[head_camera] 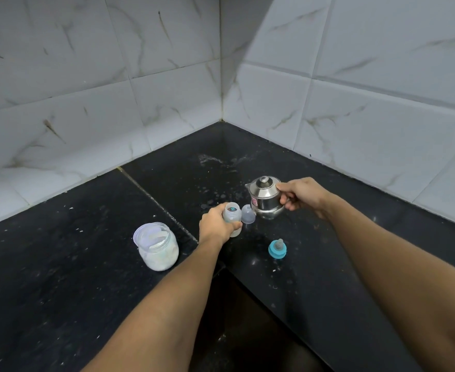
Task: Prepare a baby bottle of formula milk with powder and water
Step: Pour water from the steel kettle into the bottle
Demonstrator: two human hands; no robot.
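An uncapped clear baby bottle (232,214) stands on the black counter (60,264), and my left hand (215,226) is wrapped around its lower body. My right hand (301,194) grips the handle of a small lidded steel jug (264,197), held just right of the bottle with its spout towards the bottle. The bottle's clear cap (247,214) sits between bottle and jug. The teal ring with the teat (277,249) rests upright on the counter nearer to me. An open plastic jar of white powder (158,251) stands to the left.
The counter forms a corner against tiled walls (140,76). Water drops and powder specks lie on the counter behind the jug. The counter's inner edge drops to a dark gap between my forearms.
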